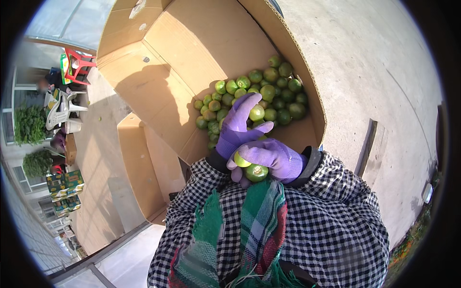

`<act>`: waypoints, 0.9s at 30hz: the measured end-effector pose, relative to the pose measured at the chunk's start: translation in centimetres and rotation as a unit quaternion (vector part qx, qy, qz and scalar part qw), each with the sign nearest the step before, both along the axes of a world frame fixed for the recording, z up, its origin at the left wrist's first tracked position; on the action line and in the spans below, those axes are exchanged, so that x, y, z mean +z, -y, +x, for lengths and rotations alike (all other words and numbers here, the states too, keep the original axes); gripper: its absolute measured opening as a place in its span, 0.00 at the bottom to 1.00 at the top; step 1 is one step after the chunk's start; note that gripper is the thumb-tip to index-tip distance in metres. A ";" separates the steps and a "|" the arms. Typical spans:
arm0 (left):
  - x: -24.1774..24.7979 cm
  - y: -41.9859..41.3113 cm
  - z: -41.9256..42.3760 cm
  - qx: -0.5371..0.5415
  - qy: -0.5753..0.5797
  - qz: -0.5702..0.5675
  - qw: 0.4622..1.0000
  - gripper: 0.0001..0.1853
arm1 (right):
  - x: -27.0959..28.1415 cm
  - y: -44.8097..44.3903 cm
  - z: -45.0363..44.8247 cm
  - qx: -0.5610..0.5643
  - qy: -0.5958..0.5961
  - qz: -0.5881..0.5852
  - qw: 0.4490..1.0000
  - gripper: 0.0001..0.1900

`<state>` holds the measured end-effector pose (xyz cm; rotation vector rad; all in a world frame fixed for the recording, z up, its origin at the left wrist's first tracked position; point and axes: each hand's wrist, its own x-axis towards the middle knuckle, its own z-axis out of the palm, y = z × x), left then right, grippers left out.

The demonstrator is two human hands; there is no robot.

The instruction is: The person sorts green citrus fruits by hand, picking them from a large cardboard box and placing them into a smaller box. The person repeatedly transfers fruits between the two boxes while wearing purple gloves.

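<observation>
A heap of green citrus fruits lies in the near right part of a large open cardboard box. Over the near edge of the heap is my left hand in a purple glove, thumb and fingers spread. A pale green citrus fruit shows between its thumb and fingers; a firm hold on it is not visible. My right hand, also gloved in purple, is close to my chest with its fingers curled round two fruits, a yellow-green one and a darker green one.
A second open cardboard box stands at left, beside the first. Farther left are white plastic chairs, a red plastic chair, stacked printed cartons and people. A wooden plank lies on the concrete at right.
</observation>
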<state>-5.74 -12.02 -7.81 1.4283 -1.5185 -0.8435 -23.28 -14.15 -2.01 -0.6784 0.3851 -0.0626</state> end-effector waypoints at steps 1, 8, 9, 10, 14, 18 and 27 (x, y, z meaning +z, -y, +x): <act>0.0 0.2 -0.1 -0.006 -0.014 -0.028 0.999 0.37 | -0.2 0.0 0.0 -0.003 0.007 -0.003 1.000 0.26; 2.7 -2.5 5.3 0.191 0.291 -0.195 0.917 0.36 | 2.4 0.7 -3.9 -0.082 0.046 -0.141 0.986 0.30; 3.2 -3.3 6.6 0.254 0.339 -0.226 0.877 0.36 | 3.5 1.1 -5.3 -0.102 0.055 -0.179 0.977 0.30; 3.7 -4.4 8.1 0.326 0.375 -0.222 0.839 0.36 | 3.7 1.2 -6.6 -0.189 0.118 -0.204 0.953 0.31; 3.8 -8.0 13.0 0.488 0.242 -0.164 0.822 0.38 | 3.3 4.8 -11.0 -0.510 0.092 -0.273 0.810 0.31; 0.7 -9.0 13.6 0.353 -0.128 0.027 0.926 0.36 | -3.0 10.2 -12.1 -0.579 -0.186 -0.219 0.763 0.27; -1.3 -11.6 13.9 0.402 -0.147 0.079 0.900 0.26 | -18.6 13.8 -4.9 -0.435 -0.132 -0.138 0.880 0.16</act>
